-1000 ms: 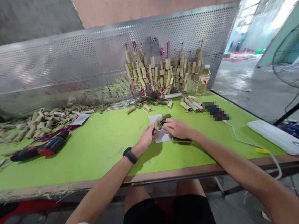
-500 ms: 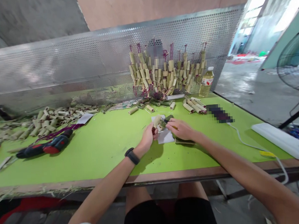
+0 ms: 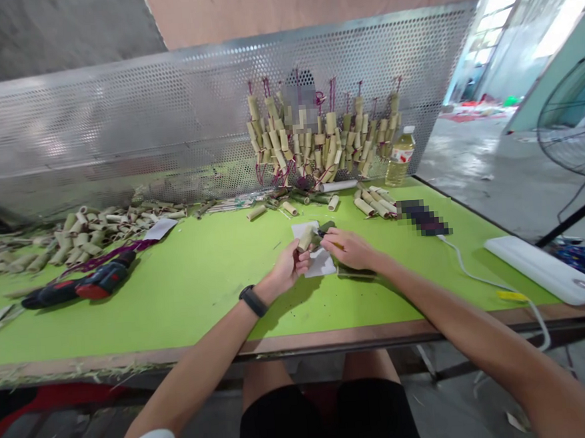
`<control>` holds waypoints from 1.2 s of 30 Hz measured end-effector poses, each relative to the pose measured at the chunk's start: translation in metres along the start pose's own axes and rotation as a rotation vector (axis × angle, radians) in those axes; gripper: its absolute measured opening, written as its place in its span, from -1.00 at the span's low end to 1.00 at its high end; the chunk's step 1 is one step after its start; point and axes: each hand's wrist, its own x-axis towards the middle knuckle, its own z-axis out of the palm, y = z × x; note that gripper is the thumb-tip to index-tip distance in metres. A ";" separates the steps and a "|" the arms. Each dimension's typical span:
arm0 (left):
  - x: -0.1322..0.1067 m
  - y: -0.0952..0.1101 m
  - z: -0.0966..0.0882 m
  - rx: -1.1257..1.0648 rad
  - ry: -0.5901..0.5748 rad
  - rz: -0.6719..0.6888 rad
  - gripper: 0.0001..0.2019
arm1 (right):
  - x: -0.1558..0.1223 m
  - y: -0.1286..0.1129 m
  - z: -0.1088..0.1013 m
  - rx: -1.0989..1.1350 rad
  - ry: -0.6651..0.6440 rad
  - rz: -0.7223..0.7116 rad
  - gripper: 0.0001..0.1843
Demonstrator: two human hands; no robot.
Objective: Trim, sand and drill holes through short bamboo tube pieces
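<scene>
My left hand [image 3: 286,266], with a dark band on its wrist, is closed around a short pale bamboo tube [image 3: 305,238] and tilts it above the table. Close on its right, my right hand [image 3: 352,249] pinches a slim dark tool [image 3: 322,233], its tip at the tube's upper end. The tool's exact kind is too small to make out. Under both hands lies a sheet of white paper [image 3: 320,265]. A dark green piece [image 3: 328,226] shows just behind the right fingers, and a flat, thin item [image 3: 356,274] is partly hidden below that hand.
On the green table [image 3: 192,293] a heap of bamboo tubes [image 3: 81,237] and a cordless drill [image 3: 109,277] lie left. Strung bamboo bundles [image 3: 327,143] hang on the perforated metal panel [image 3: 140,116]. At right are an oil bottle [image 3: 399,158], a blurred-out dark object [image 3: 425,218] and a white device [image 3: 546,271].
The view has shifted slightly, so everything sits a little further left and higher. Both hands keep their hold, and the bamboo tube stays at the tool's tip.
</scene>
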 end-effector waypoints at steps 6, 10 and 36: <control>-0.003 0.004 0.002 -0.023 -0.008 0.004 -0.69 | -0.001 -0.006 0.003 0.015 0.033 -0.022 -0.55; 0.000 0.003 0.001 -0.016 0.007 0.011 -0.63 | 0.000 -0.013 0.008 0.018 -0.011 -0.118 -0.57; 0.002 0.001 -0.005 -0.045 -0.015 -0.105 -0.65 | 0.000 0.003 -0.003 0.027 -0.063 -0.031 -0.57</control>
